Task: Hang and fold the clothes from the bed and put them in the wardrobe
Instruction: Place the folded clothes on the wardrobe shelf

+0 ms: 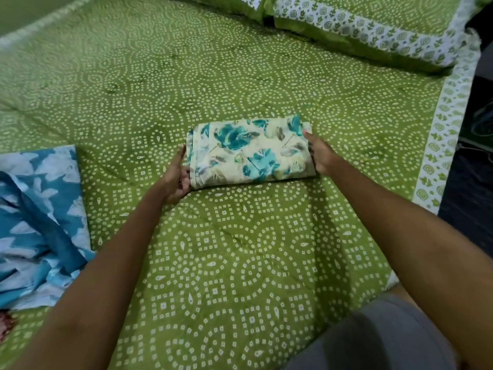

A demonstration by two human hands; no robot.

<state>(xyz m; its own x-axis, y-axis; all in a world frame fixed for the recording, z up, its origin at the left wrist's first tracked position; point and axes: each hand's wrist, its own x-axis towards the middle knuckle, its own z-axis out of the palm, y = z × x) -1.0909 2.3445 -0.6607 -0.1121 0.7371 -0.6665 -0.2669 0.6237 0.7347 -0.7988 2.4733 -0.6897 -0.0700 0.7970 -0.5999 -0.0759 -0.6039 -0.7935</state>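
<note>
Head view: a folded cream garment with teal flowers lies flat on the green dotted bedsheet, near the middle of the bed. The left hand grips the garment's left edge, thumb extended along the side and fingers curled under the fabric. The right hand holds the right edge, thumb on top; its remaining fingers are hidden beneath the cloth, so their spread cannot be determined. A blue-and-white printed cloth lies loosely at the left, apart from the folded garment. Two matching pillows rest at the far side.
</note>
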